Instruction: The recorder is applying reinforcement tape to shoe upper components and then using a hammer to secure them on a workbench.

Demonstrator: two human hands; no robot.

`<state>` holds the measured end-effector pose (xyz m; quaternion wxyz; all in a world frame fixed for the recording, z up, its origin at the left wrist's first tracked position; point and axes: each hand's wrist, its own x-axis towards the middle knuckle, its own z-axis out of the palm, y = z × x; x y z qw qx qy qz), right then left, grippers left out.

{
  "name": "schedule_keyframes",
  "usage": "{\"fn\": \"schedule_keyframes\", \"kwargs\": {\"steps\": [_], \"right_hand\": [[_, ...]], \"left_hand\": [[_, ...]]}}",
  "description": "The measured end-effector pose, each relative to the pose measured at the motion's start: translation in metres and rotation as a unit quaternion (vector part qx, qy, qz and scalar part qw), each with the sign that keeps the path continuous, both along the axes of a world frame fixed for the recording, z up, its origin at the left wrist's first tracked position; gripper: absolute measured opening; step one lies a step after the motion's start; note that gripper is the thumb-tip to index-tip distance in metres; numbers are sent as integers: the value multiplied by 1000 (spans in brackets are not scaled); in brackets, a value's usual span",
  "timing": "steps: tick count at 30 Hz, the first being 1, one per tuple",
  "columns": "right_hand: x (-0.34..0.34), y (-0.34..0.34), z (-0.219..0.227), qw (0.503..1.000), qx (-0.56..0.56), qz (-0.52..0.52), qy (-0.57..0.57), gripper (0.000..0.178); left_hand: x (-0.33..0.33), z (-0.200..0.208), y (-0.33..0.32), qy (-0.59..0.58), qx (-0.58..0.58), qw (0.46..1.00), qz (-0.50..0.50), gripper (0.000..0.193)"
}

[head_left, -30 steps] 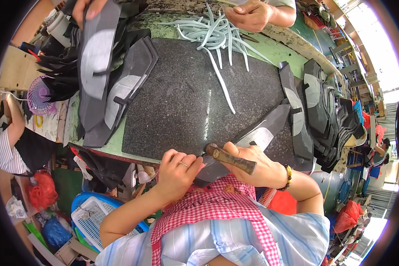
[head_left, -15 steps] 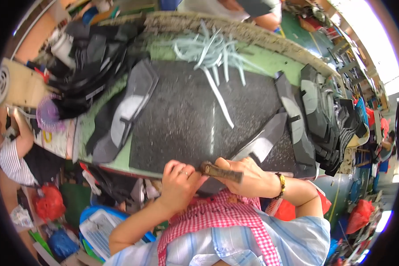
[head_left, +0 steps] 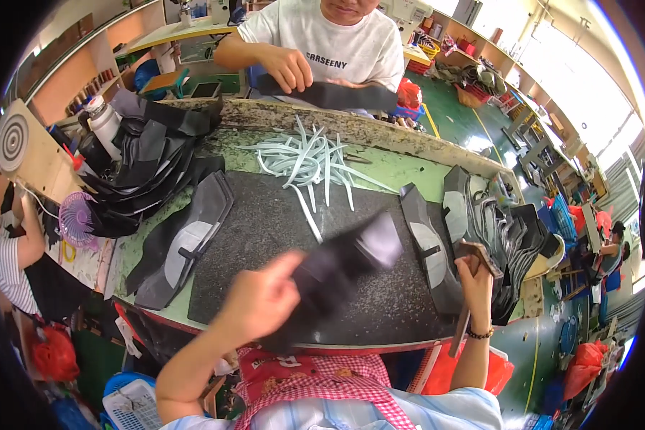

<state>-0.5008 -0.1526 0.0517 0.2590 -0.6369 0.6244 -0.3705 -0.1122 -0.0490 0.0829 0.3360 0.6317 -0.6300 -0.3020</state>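
Note:
Blurred by motion, a dark shoe-upper-like panel (head_left: 337,276) hangs over the middle of the black work mat (head_left: 222,272). My left hand (head_left: 261,297) is closed on its left end. To the right, my right hand (head_left: 474,283) grips a hammer (head_left: 484,256), its head up beside the fingers and its handle slanting down past the wrist. Just left of that hand lies a black-and-grey panel (head_left: 428,251). Another such panel (head_left: 186,247) rests at the mat's left edge. Pale strips (head_left: 304,165) lie in a tangle at the mat's far side.
Black pieces (head_left: 158,150) are heaped at the far left, next to a white bottle (head_left: 104,122) and a purple fan (head_left: 77,221). More panels (head_left: 491,222) are stacked at the right. Across the bench, a person (head_left: 322,50) holds a dark strip. A raised ledge (head_left: 408,140) bounds the far side.
My hands have parted from the front edge: the left has lifted the panel over the mat, the right has carried the hammer rightward. The view has tilted up, showing the person opposite.

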Motion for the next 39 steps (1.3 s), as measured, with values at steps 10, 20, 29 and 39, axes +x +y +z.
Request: {"fn": "schedule_keyframes", "kwargs": {"steps": [10, 20, 29, 39], "right_hand": [[4, -14, -23, 954, -45, -40, 295, 48], [27, 57, 58, 970, -54, 132, 195, 45], [63, 54, 62, 912, -18, 335, 237, 35], [86, 47, 15, 861, 35, 490, 132, 28]], "left_hand": [[115, -95, 56, -448, -102, 852, 249, 46], [-75, -3, -21, -228, -335, 894, -192, 82], [-52, -44, 9, -139, -14, 957, -255, 65], [-7, -76, 23, -192, -16, 971, -141, 56]]}}
